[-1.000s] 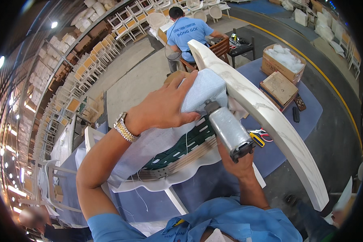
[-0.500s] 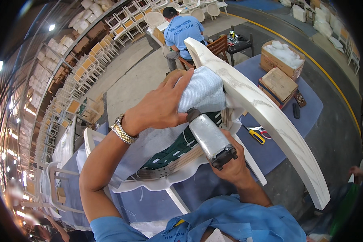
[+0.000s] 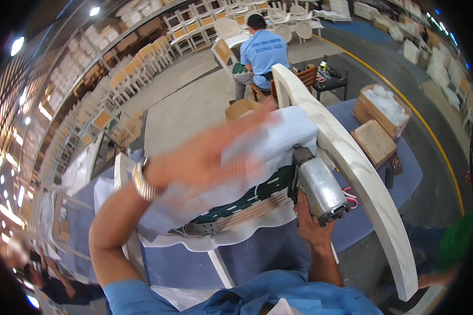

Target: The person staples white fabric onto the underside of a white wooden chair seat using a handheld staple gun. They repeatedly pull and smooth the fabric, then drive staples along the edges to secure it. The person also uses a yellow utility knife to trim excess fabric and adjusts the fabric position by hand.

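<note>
A chair with a pale marbled frame (image 3: 365,184) lies tipped before me, the underside of its seat toward me. White-grey fabric (image 3: 297,123) covers part of that underside, and dark green webbing (image 3: 223,203) shows below its edge. Over the fabric is my left hand (image 3: 210,155), smeared by motion, its thumb and fingers apart and nothing seen in them; whether it touches the cloth I cannot tell. My right hand (image 3: 315,226) grips a silver-and-black staple gun (image 3: 320,186), its nose by the fabric's right end, near the frame.
The chair lies on a blue-covered table (image 3: 347,226). At its right stand an open carton of white stuffing (image 3: 383,102) and a closed cardboard box (image 3: 374,142). Red-handled scissors (image 3: 350,197) lie behind the staple gun. A seated person in blue (image 3: 265,55) works ahead, near rows of chairs (image 3: 136,68).
My left hand has come away from the staple gun's nose and shifted left over the fabric. The staple gun has moved right along the fabric. The whole view has shifted a little.
</note>
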A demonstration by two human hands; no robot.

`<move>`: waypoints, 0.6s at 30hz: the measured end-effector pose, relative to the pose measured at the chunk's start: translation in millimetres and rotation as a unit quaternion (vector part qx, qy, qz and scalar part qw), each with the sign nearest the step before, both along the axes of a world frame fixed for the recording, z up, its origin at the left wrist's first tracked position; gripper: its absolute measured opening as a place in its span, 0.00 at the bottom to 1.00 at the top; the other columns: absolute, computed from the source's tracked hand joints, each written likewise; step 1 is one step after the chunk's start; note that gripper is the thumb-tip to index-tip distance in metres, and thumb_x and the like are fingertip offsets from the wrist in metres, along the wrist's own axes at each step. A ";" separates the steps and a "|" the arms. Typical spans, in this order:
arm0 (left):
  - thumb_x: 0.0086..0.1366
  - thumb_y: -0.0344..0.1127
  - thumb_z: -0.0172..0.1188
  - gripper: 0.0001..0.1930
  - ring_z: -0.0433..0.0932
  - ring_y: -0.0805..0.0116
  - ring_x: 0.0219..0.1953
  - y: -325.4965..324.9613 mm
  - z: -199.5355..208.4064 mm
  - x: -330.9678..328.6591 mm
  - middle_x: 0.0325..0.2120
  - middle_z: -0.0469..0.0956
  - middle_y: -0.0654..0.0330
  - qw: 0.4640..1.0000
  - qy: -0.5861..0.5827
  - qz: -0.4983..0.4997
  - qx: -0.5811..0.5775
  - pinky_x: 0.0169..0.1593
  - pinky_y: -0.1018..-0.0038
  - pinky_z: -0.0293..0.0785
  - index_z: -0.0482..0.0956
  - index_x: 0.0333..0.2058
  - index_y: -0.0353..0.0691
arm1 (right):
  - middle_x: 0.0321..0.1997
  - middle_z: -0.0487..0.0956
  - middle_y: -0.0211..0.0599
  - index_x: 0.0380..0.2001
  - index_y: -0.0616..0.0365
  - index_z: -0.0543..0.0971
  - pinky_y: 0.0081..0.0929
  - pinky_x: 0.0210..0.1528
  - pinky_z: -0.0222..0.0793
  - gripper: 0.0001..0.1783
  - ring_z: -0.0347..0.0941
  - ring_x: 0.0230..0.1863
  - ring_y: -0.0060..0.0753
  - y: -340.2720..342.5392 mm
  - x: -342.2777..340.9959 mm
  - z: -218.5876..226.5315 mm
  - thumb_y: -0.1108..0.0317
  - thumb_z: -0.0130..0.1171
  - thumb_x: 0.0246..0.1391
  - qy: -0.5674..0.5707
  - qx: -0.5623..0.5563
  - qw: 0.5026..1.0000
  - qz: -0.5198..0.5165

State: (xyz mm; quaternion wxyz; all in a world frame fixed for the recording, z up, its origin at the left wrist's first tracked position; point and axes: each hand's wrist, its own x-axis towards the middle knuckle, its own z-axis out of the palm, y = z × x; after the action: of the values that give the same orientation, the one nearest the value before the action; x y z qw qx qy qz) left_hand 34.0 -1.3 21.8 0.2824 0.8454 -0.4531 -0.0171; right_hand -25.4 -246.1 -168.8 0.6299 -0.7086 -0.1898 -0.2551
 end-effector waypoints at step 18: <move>0.61 0.73 0.56 0.54 0.69 0.42 0.64 -3.7 -22.8 34.3 0.66 0.63 0.38 0.974 0.026 0.141 0.172 0.64 0.57 0.67 0.51 0.72 0.38 | 0.41 0.80 0.48 0.49 0.67 0.77 0.35 0.43 0.75 0.21 0.79 0.39 0.47 1.5 -6.9 -12.7 0.77 0.66 0.49 0.037 -0.031 0.999 -0.011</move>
State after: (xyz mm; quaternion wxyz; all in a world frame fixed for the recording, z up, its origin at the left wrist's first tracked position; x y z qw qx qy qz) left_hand 68.4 -5.0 -1.0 0.1438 0.9361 -0.3117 -0.0767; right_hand -32.3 -244.6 -181.5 0.6112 -0.7388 -0.1670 -0.2297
